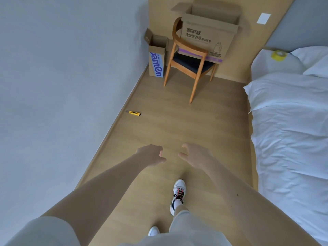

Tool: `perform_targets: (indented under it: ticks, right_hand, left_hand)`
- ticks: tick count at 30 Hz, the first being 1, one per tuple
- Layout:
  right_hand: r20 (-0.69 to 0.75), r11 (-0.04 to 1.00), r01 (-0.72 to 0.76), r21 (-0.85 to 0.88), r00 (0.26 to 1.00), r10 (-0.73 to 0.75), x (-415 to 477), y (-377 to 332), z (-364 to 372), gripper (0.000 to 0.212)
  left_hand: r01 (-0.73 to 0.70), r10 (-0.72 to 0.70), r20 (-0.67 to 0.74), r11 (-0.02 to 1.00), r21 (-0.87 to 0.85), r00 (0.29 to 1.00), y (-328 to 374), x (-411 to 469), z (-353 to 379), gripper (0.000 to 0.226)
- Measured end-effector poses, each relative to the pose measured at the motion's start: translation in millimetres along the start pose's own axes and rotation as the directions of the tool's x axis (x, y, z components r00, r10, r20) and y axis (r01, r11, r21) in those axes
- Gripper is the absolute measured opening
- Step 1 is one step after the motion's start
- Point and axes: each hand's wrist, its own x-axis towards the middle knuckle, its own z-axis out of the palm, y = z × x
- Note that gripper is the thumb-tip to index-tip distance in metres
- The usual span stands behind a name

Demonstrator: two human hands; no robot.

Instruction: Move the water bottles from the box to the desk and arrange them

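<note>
A plain pale grey wall (53,68) fills the left side and meets the light wood-look floor (177,121) at a baseboard. A yellow utility knife (133,113) lies on the floor just beside that baseboard, well ahead of the hands. In the far corner a tall narrow cardboard box with blue lettering (157,57) stands upright against the wall, its top flaps open, just beside the front left leg of a wooden armchair with a dark seat (191,63). On that seat sits a large open brown cardboard box with printed characters (207,34); the chair's curved backrest crosses in front of it. The insides of both boxes are hidden from here, so which one holds the water bottles cannot be told.

Nearer the camera, both bare arms reach forward over the floor. The left hand (150,154) and the right hand (197,155) hang near each other, apart, fingers loosely curled, each holding nothing. Below them a white laced sneaker (178,194) is planted ahead of a second white shoe (153,230) (only its toe shows).

On the far wall is a small white square plate (264,18). A bed with rumpled white bedding (292,121) lines the right side, narrowing the floor to a strip, and a yellow roll of tape (279,55) rests near its pillows.
</note>
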Motion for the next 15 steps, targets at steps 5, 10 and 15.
perform_targets:
  ticks: [5,10,15]
  right_hand:
    - [-0.064,0.999,0.035,0.029,0.997,-0.033,69.4,15.4,-51.3,0.052]
    - [-0.079,0.998,0.034,0.051,0.996,-0.03,140.2,42.7,-110.3,0.052]
    - [-0.083,0.997,0.046,0.065,0.996,-0.041,202.8,72.8,-160.0,0.052]
  left_hand:
    - [0.026,-0.026,-0.025,0.999,0.028,0.999,4.4,57.3,-54.4,0.034]
    - [0.05,-0.048,-0.047,0.998,0.049,0.998,26.5,124.2,-125.1,0.031]
    - [0.059,-0.06,-0.058,0.998,-0.005,0.997,50.4,183.8,-175.2,0.03]
